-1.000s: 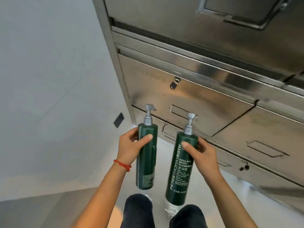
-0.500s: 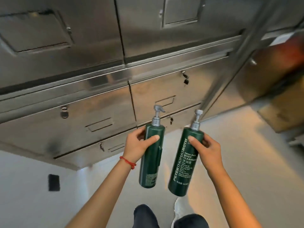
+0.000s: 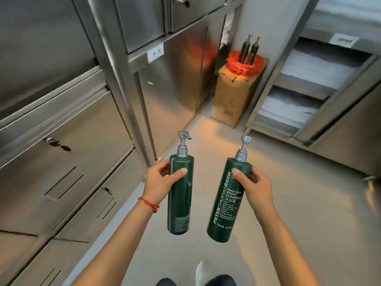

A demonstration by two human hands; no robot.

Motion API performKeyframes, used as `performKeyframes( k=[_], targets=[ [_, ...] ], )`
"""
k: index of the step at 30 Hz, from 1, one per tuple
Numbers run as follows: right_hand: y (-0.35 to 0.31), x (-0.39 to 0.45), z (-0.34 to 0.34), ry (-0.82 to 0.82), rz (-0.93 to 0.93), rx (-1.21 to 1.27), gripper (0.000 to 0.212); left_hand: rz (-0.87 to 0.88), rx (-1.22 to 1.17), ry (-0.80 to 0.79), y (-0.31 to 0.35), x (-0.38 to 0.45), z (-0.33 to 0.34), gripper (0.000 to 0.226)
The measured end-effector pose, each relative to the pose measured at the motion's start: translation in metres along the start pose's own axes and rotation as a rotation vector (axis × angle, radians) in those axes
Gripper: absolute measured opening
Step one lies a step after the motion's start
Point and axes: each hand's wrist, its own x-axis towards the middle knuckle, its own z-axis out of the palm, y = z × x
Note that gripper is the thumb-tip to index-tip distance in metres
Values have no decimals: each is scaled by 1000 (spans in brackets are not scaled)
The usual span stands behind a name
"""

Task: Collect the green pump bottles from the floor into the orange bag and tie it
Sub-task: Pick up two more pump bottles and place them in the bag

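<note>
Two green pump bottles (image 3: 180, 195) (image 3: 228, 200) carried upright, left hand (image 3: 159, 180) and right hand (image 3: 254, 187) each wrapped high below the pump, probably rigid, smooth, fairly weighty plastic; orange bag (image 3: 244, 61) well ahead atop a cardboard box (image 3: 232, 96), seemingly holding more bottles.

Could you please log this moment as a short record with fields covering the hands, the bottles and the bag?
left hand: grip closed on plain-side bottle, upright
right hand: grip closed on labelled bottle, tilted slightly
orange bag: open, in cardboard box ahead, untied
bag contents: two pump bottles sticking out
floor: no loose bottles visible
</note>
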Motion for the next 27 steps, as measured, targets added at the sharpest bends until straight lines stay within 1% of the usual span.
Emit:
performKeyframes(
  k=[5,10,18,24,27],
  targets=[
    [-9,64,-62,76,-6,-6,15,42,18,-68,14,60,79,29],
    [-12,131,-91,125,-6,-14,15,35,29,-106,21,123,127,27],
    [-10,278,-84,174,0,-4,15,42,19,-163,26,278,171,26],
    [-28,404,-68,201,10,11,18,46,6,-189,45,411,197,28],
    [-36,461,-67,213,14,-13,19,57,37,-220,55,472,217,28]
  ],
)
